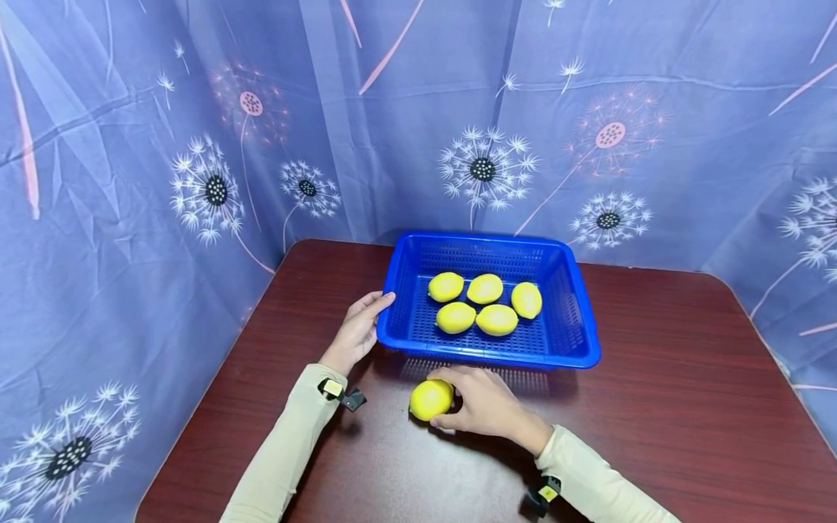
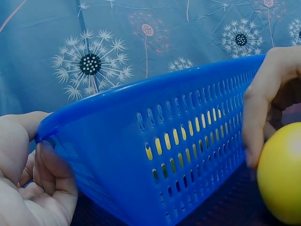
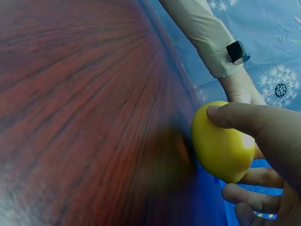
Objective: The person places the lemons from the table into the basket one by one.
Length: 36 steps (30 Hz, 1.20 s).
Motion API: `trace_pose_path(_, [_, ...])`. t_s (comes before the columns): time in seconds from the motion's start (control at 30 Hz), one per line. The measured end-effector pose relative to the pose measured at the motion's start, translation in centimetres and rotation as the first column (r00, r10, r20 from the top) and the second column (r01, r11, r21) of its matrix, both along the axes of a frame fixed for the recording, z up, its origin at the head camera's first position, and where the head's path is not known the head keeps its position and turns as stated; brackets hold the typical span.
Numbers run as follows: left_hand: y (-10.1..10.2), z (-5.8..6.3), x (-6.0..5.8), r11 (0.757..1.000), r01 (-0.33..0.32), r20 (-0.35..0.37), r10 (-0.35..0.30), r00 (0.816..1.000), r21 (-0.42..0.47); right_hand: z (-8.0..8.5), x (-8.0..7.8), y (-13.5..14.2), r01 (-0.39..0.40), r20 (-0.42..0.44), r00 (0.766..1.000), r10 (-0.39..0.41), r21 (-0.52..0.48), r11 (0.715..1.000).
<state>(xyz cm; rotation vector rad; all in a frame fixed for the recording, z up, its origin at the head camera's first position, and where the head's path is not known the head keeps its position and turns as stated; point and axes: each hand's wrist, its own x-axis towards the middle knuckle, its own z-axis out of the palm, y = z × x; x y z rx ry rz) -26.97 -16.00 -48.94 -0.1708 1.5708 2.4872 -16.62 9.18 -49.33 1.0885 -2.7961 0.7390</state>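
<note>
My left hand (image 1: 356, 330) pinches the left rim of a blue plastic basket (image 1: 582, 319), thumb on top and fingers curled beneath, as the left wrist view shows. Inside the basket lie several yellow lemons (image 1: 485, 289) in two loose rows. In front of the basket, my right hand (image 1: 487, 403) holds another lemon (image 1: 431, 400) between its thumb and fingers. In the right wrist view the thumb presses on this lemon (image 3: 223, 146). Whether it touches the table or hangs just above cannot be told.
The basket stands toward the back of a dark red wooden table (image 1: 686, 378). A blue curtain (image 1: 405, 145) with dandelion prints hangs behind the table and along its left side. Small black devices are strapped to both wrists over pale sleeves (image 1: 288, 443).
</note>
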Motion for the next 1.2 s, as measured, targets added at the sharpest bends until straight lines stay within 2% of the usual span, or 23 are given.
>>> trace_pose_path(0.33, [0.1, 0.1, 0.1, 1.000, -0.007, 0.008, 0.007, 1.000, 0.020, 0.9, 0.9, 0.7, 0.005, -0.002, 1.000, -0.005, -0.018, 1.000])
trace_pose_path(0.6, [0.0, -0.1, -0.1, 1.000, -0.001, -0.002, 0.001, 1.000, -0.017, 2.3, 2.1, 1.8, 0.000, -0.026, 1.000, -0.001, -0.044, 0.999])
trace_pose_path(0.97, [-0.1, 0.1, -0.1, 1.000, 0.007, 0.006, -0.007, 1.000, -0.020, 5.6, 2.9, 3.4, -0.022, -0.042, 0.999, 0.018, -0.099, 0.995])
trace_pose_path(1.2, [0.0, 0.1, 0.0, 1.000, 0.004, 0.001, -0.004, 1.000, -0.030, 7.9, 2.4, 4.5, -0.065, -0.044, 0.997, 0.059, -0.140, 0.988])
